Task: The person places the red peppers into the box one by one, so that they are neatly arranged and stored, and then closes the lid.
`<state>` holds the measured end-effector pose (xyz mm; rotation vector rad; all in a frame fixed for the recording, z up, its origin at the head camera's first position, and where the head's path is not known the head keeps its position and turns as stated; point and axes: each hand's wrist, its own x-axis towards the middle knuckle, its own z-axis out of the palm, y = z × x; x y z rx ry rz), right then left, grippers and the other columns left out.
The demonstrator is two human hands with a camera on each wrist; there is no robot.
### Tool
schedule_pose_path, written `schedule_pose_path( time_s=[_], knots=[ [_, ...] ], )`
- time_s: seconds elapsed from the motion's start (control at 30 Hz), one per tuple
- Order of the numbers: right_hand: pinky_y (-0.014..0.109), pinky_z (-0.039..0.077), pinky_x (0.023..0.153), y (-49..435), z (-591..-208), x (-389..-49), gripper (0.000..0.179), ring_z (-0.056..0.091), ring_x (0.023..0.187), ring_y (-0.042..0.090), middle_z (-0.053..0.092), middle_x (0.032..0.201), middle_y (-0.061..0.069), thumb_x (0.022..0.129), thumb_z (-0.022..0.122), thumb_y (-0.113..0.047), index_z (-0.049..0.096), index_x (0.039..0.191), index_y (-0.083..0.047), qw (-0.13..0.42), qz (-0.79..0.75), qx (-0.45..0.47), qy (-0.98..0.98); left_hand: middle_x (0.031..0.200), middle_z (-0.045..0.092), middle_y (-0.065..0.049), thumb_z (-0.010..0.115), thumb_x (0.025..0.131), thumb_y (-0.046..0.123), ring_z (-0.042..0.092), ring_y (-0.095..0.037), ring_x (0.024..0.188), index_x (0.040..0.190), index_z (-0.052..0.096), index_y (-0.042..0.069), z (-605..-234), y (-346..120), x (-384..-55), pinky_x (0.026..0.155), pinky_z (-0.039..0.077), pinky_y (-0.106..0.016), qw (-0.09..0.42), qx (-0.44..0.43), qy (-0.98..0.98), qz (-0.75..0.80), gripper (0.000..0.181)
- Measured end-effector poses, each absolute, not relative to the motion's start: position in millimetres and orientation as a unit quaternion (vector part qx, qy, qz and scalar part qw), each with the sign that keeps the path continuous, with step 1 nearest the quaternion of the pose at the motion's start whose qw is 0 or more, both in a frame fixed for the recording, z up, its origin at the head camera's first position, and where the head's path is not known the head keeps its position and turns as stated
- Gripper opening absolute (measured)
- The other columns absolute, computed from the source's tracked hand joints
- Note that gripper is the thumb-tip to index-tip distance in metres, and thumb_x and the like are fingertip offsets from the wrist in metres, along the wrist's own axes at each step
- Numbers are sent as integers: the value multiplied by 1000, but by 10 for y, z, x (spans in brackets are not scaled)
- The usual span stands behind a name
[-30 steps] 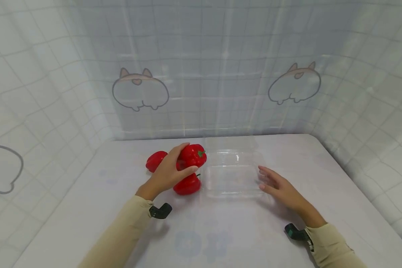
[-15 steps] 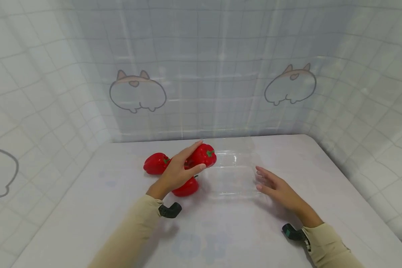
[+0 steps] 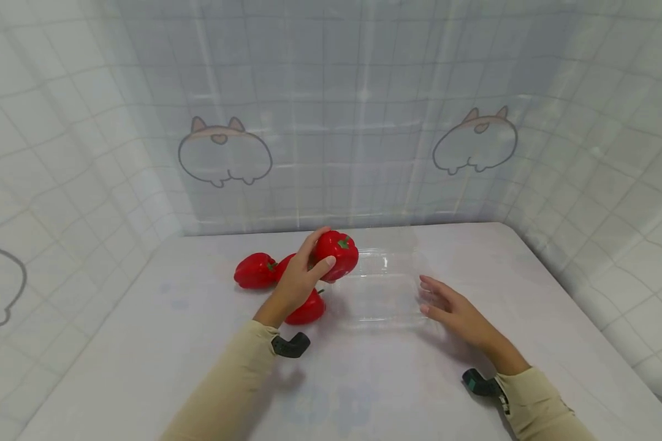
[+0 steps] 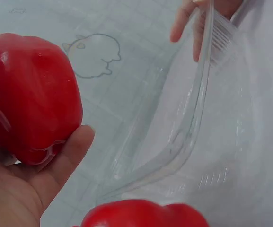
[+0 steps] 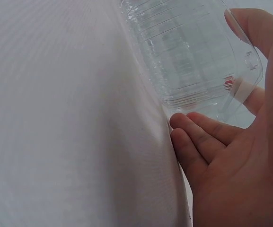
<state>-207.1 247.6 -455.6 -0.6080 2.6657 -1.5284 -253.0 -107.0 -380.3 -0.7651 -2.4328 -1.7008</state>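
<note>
My left hand (image 3: 295,282) grips a red bell pepper (image 3: 339,256) above the left side of a clear plastic container (image 3: 383,300). In the left wrist view the thumb lies along the lower end of this pepper (image 4: 37,94). On the table beside the container lie three more red bell peppers: one at the left (image 3: 255,271), one partly hidden behind my left hand (image 3: 284,266), and one nearer me (image 3: 306,309). At the container's right end is my right hand (image 3: 456,312), its fingers extended and touching the clear wall (image 5: 193,56).
The container's clear lid (image 3: 383,237) stands raised at its back. A white table (image 3: 160,367) spreads around everything. A grid-patterned curtain (image 3: 331,153) hangs behind the table and at both sides.
My left hand has lifted the bell pepper and carried it right, toward the container, turning its stem end more upward. My right hand stays at the container's right end.
</note>
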Motion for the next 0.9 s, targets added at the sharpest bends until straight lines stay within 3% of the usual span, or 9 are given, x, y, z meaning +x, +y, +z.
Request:
schedule_pose_path(
  time_s=[0.23, 0.3, 0.53, 0.7, 0.9],
  knots=[
    [57, 36, 108, 2449, -4551, -2066, 68, 44, 138, 37, 42, 153, 20, 99, 65, -26, 33, 156, -6, -1, -476, -191, 859, 140, 47, 5, 80, 82, 45, 46, -24, 126, 151, 32, 45, -3812, -994, -2531, 84, 58, -45, 34, -199, -803, -560, 84],
    [58, 35, 108, 2453, -4550, -2065, 67, 43, 138, 38, 42, 153, 20, 99, 64, -25, 33, 156, -6, -4, -472, -192, 860, 141, 46, 7, 83, 80, 46, 45, -22, 127, 152, 32, 43, -3817, -952, -2548, 84, 58, -45, 45, -201, -808, -551, 88],
    [59, 35, 108, 2453, -4568, -2072, 67, 43, 138, 38, 42, 153, 21, 99, 64, -24, 32, 156, -6, 1, -475, -188, 859, 144, 41, 9, 81, 83, 43, 42, -19, 129, 152, 32, 41, -3839, -845, -2623, 86, 57, -45, 66, -222, -823, -518, 85],
    [58, 36, 108, 2464, -4570, -2076, 68, 43, 138, 38, 43, 152, 20, 99, 65, -26, 32, 156, -7, -2, -473, -187, 861, 147, 41, 8, 81, 83, 36, 42, -20, 130, 153, 30, 40, -3821, -799, -2654, 85, 57, -46, 52, -224, -838, -495, 87],
    [57, 35, 109, 2474, -4574, -2067, 69, 43, 139, 37, 43, 153, 19, 99, 65, -29, 33, 156, -9, -4, -468, -187, 864, 146, 42, 5, 83, 82, 33, 44, -21, 128, 156, 25, 31, -3806, -717, -2701, 84, 58, -45, 29, -197, -862, -465, 94]
  ],
)
